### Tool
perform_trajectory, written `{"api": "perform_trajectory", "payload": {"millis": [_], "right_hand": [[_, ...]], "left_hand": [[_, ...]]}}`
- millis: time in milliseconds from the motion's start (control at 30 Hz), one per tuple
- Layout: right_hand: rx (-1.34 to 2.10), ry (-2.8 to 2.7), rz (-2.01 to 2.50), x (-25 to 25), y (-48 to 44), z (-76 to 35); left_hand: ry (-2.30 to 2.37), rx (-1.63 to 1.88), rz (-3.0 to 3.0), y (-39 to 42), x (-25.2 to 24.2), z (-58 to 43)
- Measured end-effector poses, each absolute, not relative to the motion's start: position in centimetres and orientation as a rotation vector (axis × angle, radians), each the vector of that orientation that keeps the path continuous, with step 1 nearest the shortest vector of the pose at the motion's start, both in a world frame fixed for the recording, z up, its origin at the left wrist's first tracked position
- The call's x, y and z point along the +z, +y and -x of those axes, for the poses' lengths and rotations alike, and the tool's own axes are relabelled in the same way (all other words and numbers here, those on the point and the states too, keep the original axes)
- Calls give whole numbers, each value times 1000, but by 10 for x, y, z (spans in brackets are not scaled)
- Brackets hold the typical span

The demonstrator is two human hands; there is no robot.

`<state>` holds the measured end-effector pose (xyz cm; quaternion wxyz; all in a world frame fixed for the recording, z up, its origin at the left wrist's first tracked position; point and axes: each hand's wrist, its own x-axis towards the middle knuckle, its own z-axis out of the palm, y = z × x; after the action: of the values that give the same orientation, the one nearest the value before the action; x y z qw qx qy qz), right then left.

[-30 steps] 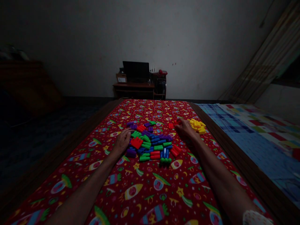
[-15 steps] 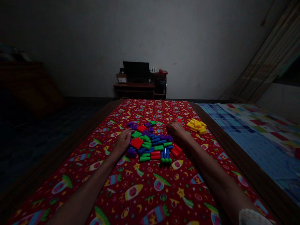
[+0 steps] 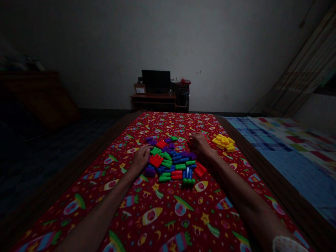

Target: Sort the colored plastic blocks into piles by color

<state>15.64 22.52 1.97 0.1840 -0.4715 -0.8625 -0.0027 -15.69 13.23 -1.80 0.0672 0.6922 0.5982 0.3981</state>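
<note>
Multicoloured plastic building blocks lie in a loose pile on the red patterned cloth (image 3: 157, 224). My left hand (image 3: 140, 158) rests at the pile's left edge with its fingers stretched out, beside a red block (image 3: 156, 160), green blocks (image 3: 156, 151) and a purple block (image 3: 149, 172). Just beyond the pile's right side is my right hand (image 3: 200, 142), its fingers curled downward close to the cloth. What those fingers hold, if anything, is hidden. Blue blocks (image 3: 181, 161) and red blocks (image 3: 200, 170) lie nearer to me than this hand.
A separate heap of yellow blocks (image 3: 224, 142) sits to the right of my right hand. Against the far wall stands a desk (image 3: 153, 98) with a monitor (image 3: 156, 81). Bedding with a blue checked pattern (image 3: 244, 134) lies to the right.
The view has shifted slightly. A red block that showed just beyond my right hand is no longer visible. My left hand has stayed by the pile.
</note>
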Motion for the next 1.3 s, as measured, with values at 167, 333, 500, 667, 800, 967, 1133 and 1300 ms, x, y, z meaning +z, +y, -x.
{"api": "perform_trajectory", "payload": {"millis": [167,333,500,667,800,967,1133,1300], "right_hand": [[97,-2659,1062,40,224,-84],[142,-2973,717,43,226,-15],[-25,-2974,861,43,226,-7],[-30,-2783,881,49,223,-31],[-88,-2536,1065,62,230,-77],[-164,-2339,1496,60,234,-155],[-154,-2344,1646,43,221,-191],[-61,-2405,1275,54,188,-174]], "left_hand": [[1797,1217,-2075,133,-18,157],[1801,1219,-2037,131,-18,154],[1778,1226,-2044,130,-17,154],[1765,1241,-2042,130,-18,154],[1767,1257,-2043,131,-20,155],[1763,1226,-2068,133,-19,155],[1757,1226,-2082,134,-19,155],[1754,1242,-2079,133,-20,154]]}}
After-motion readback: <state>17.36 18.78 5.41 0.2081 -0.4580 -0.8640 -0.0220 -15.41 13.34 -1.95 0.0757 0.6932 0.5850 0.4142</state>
